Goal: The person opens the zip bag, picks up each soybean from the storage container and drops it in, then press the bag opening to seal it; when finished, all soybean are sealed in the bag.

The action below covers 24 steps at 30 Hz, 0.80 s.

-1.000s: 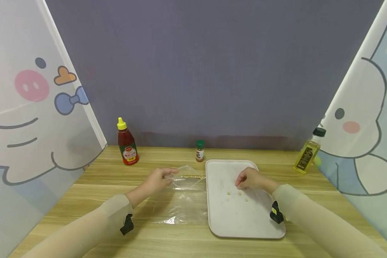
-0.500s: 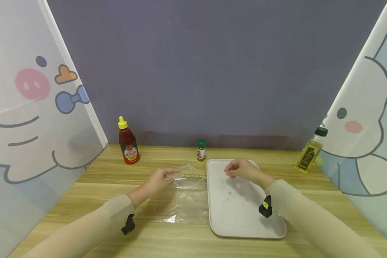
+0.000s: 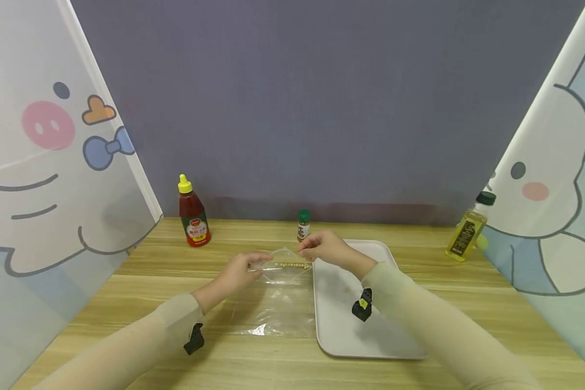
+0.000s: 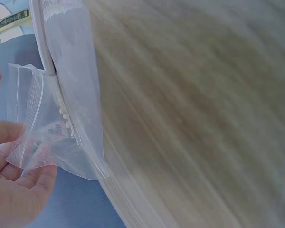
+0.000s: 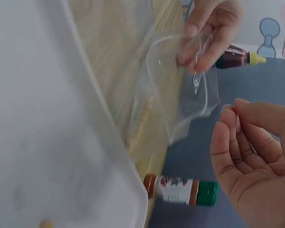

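Note:
My left hand grips the near side of a clear zip bag, thumb and fingers at its mouth. The mouth gapes into a diamond shape. A row of small pale-yellow kernels lies inside. My right hand is at the bag's right corner, over the far left of a white tray. In the right wrist view its thumb and index fingertips pinch together beside the opening, on what looks like a tiny kernel nearly hidden between them. One loose kernel shows on the tray, partly in shadow.
Behind the bag stands a small spice bottle with a green cap, close to my right hand. A red sauce bottle with a yellow tip is at the back left. An oil bottle stands at the back right. A grey partition borders the wooden table.
My right hand has moved left and away from me, from over the tray's middle to the bag's mouth, fingertips pinched. My left hand and the bag hold still.

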Motion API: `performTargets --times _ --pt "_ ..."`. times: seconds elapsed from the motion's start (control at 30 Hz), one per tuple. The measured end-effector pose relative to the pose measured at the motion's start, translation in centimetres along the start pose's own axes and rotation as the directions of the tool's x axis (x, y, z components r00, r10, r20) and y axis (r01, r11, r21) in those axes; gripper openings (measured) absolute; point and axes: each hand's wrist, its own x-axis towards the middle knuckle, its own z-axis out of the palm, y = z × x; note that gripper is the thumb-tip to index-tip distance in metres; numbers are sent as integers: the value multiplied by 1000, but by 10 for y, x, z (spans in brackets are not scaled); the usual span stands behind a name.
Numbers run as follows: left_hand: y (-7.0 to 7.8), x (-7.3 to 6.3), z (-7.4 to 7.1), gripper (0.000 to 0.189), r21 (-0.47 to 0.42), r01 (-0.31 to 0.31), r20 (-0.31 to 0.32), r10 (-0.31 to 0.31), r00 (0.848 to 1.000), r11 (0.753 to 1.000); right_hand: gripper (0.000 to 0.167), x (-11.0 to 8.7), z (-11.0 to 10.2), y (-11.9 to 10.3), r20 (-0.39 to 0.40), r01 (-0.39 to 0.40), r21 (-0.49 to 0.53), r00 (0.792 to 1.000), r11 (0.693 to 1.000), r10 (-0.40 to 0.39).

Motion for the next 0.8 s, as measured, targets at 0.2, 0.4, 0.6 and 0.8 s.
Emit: performTargets --times 0.2,0.4,0.6,0.8 --pt "-1 0 -1 37 5 -12 -7 12 1000 1000 15 13 18 -7 -29 9 -37 1000 999 -10" --pt "0 0 -1 36 17 -24 -1 24 1000 1000 13 21 29 -11 -52 22 -69 998 997 -26" --pt "1 0 -1 36 9 -28 4 28 1000 1000 14 20 26 -9 -70 16 -92 997 996 -22" --pt "2 -1 -2 37 -2 -13 8 13 1000 1000 15 11 9 0 -87 -3 -74 996 997 -3"
